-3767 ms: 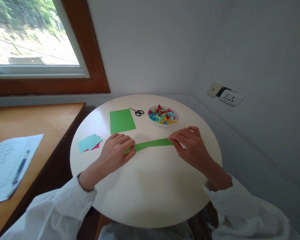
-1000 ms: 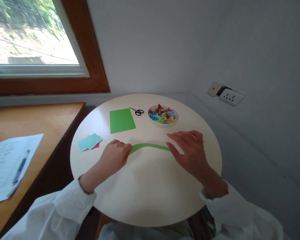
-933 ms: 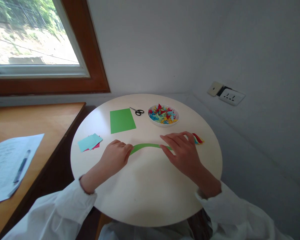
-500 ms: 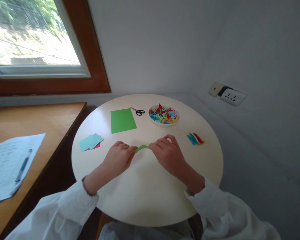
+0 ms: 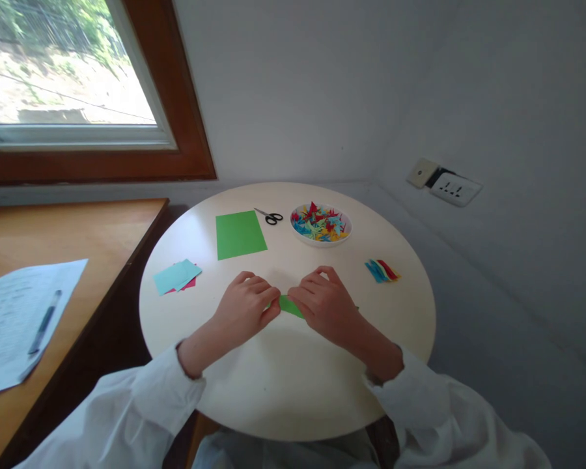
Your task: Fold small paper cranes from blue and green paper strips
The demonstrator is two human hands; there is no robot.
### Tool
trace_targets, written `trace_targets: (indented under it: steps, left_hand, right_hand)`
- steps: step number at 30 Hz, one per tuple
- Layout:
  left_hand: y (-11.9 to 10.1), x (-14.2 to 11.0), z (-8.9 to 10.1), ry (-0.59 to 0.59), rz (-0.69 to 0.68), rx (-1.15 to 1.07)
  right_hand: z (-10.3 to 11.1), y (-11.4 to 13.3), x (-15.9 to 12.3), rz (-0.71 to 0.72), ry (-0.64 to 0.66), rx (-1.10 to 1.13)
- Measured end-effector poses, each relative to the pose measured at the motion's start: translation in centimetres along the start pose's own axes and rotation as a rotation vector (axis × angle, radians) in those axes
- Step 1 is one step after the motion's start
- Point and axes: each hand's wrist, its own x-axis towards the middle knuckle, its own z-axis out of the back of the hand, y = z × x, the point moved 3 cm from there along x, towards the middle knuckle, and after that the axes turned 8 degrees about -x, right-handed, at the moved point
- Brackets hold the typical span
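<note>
A small piece of green paper [image 5: 292, 307] is held between my two hands above the front middle of the round white table [image 5: 273, 391]. My left hand [image 5: 247, 306] pinches its left end between thumb and fingers. The upper right part of the paper is gripped by my right hand [image 5: 325, 299], whose fingers are curled over it. Part of the paper is hidden behind the hands. Behind them lies a larger green sheet [image 5: 241, 235], flat on the table.
Black-handled scissors [image 5: 271, 218] lie beside a white bowl [image 5: 321, 243] of colourful folded paper pieces. Light blue and pink papers [image 5: 178, 277] are at left, folded coloured strips [image 5: 381, 271] at right. A wooden desk [image 5: 102, 228] with written sheets [image 5: 14, 319] and a pen [image 5: 45, 323] stands on the left.
My left hand has moved right, closer to my right hand. The green paper, seen as a thin arched strip before, now shows a wider face tilting down towards me.
</note>
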Motion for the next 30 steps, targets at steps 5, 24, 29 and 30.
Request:
trace_targets:
  steps: [5, 24, 29, 30]
  left_hand:
    - [0.4, -0.6, 1.0, -0.062, -0.009, 0.014]
    - [3.8, -1.9, -0.9, -0.208, 0.641, -0.912]
    - [2.2, -0.8, -3.0, -0.166, 0.722, -1.348]
    - [2.1, -0.7, -3.2, -0.184, 0.745, -1.376]
  right_hand:
    - [0.7, -1.2, -0.3, -0.033, 0.019, 0.062]
    - [-1.3, -5.2, -3.2, -0.661, -0.071, 0.583]
    - [-2.5, -4.2, -3.2, -0.764, -0.015, 0.785]
    - [-2.7, -4.0, -3.2, -0.766, -0.004, 0.807]
